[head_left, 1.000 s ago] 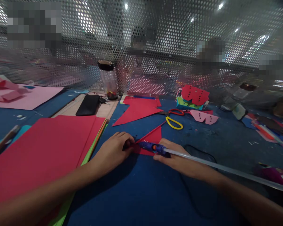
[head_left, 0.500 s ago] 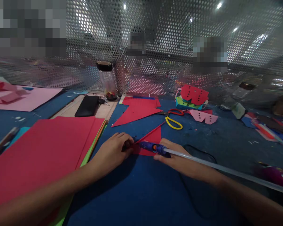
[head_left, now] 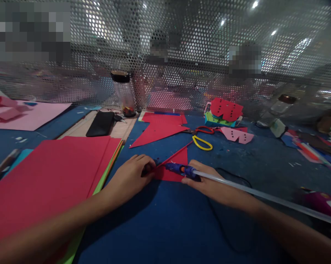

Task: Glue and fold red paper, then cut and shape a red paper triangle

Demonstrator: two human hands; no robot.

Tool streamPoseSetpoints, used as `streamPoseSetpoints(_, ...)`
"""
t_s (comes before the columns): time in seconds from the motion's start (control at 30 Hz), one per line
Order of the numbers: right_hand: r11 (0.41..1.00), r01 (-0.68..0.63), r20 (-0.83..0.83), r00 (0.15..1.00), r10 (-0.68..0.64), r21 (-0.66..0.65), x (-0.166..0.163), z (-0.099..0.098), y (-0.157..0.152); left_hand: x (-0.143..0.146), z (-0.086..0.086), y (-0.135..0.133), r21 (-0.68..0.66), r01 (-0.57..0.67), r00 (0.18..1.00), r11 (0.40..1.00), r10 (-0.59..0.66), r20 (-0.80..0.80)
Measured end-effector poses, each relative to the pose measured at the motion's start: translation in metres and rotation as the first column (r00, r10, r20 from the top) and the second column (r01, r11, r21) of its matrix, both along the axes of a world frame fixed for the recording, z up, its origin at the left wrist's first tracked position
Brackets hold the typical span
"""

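Observation:
My right hand [head_left: 206, 181] is wrapped round a blue glue gun [head_left: 182, 169] with a long clear glue stick [head_left: 264, 198] trailing to the right. Its nozzle lies over a small red paper piece [head_left: 174, 169] on the blue table [head_left: 171, 227]. My left hand [head_left: 132, 176] has its fingers curled, pinching the left edge of that red piece, where a thin red strip [head_left: 176, 154] runs up to the right.
A stack of red sheets [head_left: 50, 179] lies at the left. Red cut paper [head_left: 160, 130], red and yellow scissors [head_left: 202, 137], pink and red punched shapes [head_left: 231, 121], a black case [head_left: 101, 123] and a jar [head_left: 124, 93] sit further back before a perforated metal screen [head_left: 182, 55].
The glue gun's nozzle has shifted slightly right along the red piece; both hands otherwise stay in place.

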State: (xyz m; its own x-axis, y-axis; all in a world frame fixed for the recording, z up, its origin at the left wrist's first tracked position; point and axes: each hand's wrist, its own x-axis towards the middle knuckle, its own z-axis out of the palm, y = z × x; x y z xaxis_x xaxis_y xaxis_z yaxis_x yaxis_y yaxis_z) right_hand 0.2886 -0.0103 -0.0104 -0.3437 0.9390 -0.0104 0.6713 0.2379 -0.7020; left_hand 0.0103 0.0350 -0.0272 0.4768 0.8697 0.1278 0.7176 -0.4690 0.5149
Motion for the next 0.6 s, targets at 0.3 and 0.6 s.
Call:
streamPoseSetpoints(0.3, 0.999, 0.022, 0.031, 0.999, -0.021, -0.034, 0.0046, 0.0064, 0.0002, 0.0002, -0.0001, 0.0005, -0.027, -0.018, 1.000, 0.999, 0.018, -0.006)
streamPoseSetpoints(0.6, 0.999, 0.049, 0.097, 0.994, -0.048, 0.000, 0.0062, 0.0080, 0.0018, 0.0009, 0.0015, 0.0002, -0.031, -0.023, 1.000, 0.999, 0.022, -0.016)
